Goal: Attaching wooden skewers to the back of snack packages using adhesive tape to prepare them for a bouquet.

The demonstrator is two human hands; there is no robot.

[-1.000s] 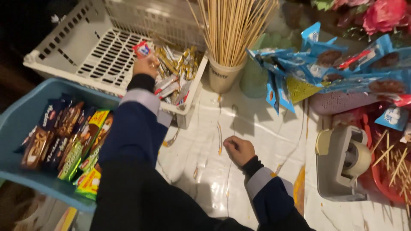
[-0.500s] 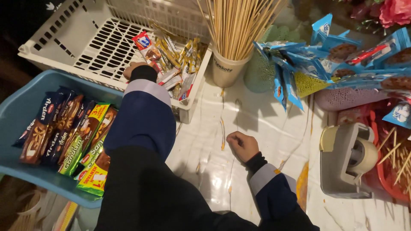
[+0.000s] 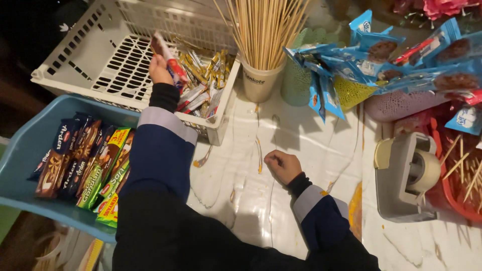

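Sitting widest across the top is the white slotted crate point(image 3: 100, 60), its corner heaped with gold-wrapped snacks point(image 3: 211, 70). Lying beside it is the blue tray point(image 3: 30, 145) of chocolate bars. Gripping a red-and-white snack bar point(image 3: 168, 60) above the crate is the left hand point(image 3: 159, 70); resting curled shut on the white tablecloth point(image 3: 301, 145) is the right hand point(image 3: 282, 165).

white slotted crate point(image 3: 90, 55), blue tub point(image 3: 30, 145), red-and-white snack bar point(image 3: 170, 62)

Snack bars point(image 3: 85, 160) in tub point(image 3: 30, 145) left, tape dispenser point(image 3: 409, 175) right
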